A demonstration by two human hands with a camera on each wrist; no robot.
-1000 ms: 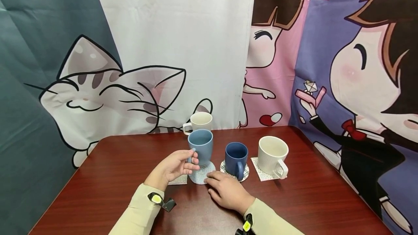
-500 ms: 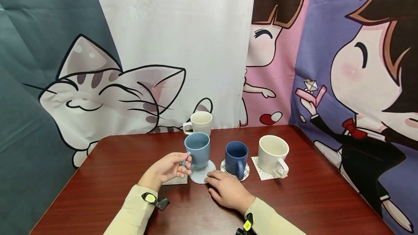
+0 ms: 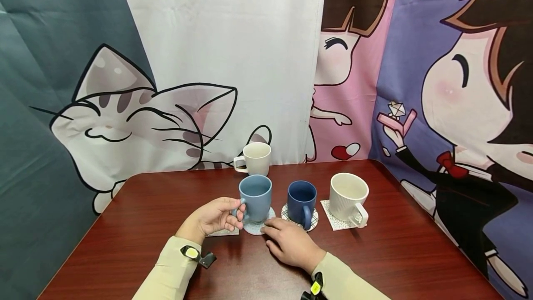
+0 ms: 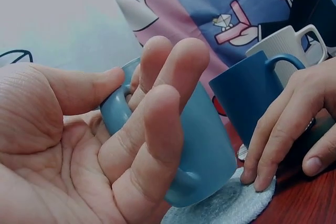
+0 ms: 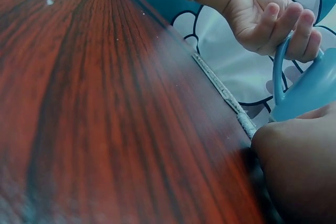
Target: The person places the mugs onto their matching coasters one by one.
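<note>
The left hand (image 3: 214, 216) pinches the handle of a light blue mug (image 3: 257, 198), which stands upright over a round pale blue coaster (image 3: 252, 229). In the left wrist view the mug (image 4: 202, 145) tilts with the picture and its base is at the coaster (image 4: 231, 203). The right hand (image 3: 291, 243) lies palm down, its fingertips touching the coaster's right edge, with nothing gripped. From the right wrist view, the left hand (image 5: 268, 22) has its fingers at the mug's handle (image 5: 279, 72).
A dark blue mug (image 3: 300, 200) stands on a round checked coaster (image 3: 314, 224). Right of it, a white ribbed mug (image 3: 343, 198) is on a square coaster (image 3: 333, 223). A white mug (image 3: 258, 159) stands behind. Another square coaster (image 3: 226, 232) lies partly under the left hand.
The light blue mug has come down toward the coaster, shifting left and then back right. The left hand has moved slightly left overall; the right hand has stayed in place.
</note>
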